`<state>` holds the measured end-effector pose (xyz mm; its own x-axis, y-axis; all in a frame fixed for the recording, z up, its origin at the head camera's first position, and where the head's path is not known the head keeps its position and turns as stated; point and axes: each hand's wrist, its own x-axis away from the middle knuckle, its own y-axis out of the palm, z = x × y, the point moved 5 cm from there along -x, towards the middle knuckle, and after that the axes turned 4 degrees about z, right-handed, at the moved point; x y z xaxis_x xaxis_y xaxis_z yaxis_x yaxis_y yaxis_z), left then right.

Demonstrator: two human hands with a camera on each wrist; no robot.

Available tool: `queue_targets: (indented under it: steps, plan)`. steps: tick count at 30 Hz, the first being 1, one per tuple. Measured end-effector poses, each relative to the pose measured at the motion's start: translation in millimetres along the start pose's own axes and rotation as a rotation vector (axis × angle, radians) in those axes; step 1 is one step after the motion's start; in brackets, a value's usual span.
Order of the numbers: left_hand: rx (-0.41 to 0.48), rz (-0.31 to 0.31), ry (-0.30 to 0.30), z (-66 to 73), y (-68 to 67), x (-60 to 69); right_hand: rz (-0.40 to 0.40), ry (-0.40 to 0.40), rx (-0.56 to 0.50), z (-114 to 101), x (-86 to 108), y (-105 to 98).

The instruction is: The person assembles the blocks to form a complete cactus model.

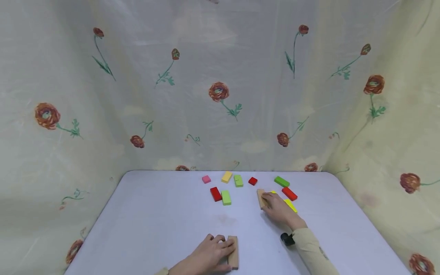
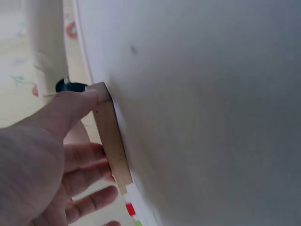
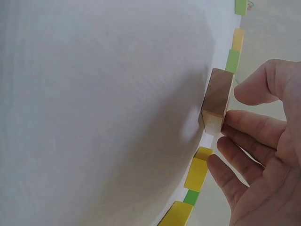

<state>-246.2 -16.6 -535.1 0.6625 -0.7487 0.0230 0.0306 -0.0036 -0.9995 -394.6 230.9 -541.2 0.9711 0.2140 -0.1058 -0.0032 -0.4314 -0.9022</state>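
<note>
Near the front of the table, my left hand (image 1: 214,254) holds a long plain wooden block (image 1: 233,252). In the left wrist view, its thumb lies on one end of that block (image 2: 109,136), while the fingertips meet its side. Farther forward and to the right, my right hand (image 1: 277,208) is at a second plain wooden block (image 1: 260,198). The right wrist view shows the index fingertip against this block (image 3: 217,99) and the thumb close to its upper edge. The other fingers are spread beside a yellow block (image 3: 196,172). Part of the right hand's contact is hidden.
Left of the right hand's block lie a red block (image 1: 215,194), light green blocks (image 1: 226,198), a pale yellow block (image 1: 227,177), a pink block (image 1: 206,179) and a small red block (image 1: 253,181). A green block (image 1: 282,181) and a red block (image 1: 290,193) lie right.
</note>
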Motion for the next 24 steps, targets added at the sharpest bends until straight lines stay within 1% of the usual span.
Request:
queue_targets:
  steps: [2, 6, 11, 14, 16, 21, 24]
  plan:
    - [0.015, 0.009, 0.017, 2.4, 0.9, 2.1, -0.003, -0.002, -0.001, 0.3, -0.1, 0.6]
    - [0.067, 0.007, 0.027, 3.6, 3.3, 2.1, -0.005, 0.001, 0.002, 1.7, -0.3, 1.3]
    - [0.090, -0.010, 0.026, 2.5, 5.2, -0.8, 0.000, 0.003, 0.007, 2.5, 0.1, 0.9]
    - [0.100, -0.005, 0.030, 2.4, 6.1, -1.1, 0.000, -0.005, 0.012, 2.4, 0.4, 1.0]
    - [0.104, 0.010, 0.034, 2.6, 5.7, -0.5, 0.001, -0.012, 0.016, 2.2, 0.4, 1.3]
    - [0.122, 0.003, 0.016, 1.4, 3.3, 0.0, 0.010, -0.029, 0.021, 2.3, 0.1, 1.2]
    - [0.132, 0.019, 0.014, 1.3, 1.9, 0.3, 0.011, -0.032, 0.022, 2.7, -0.3, 0.7]
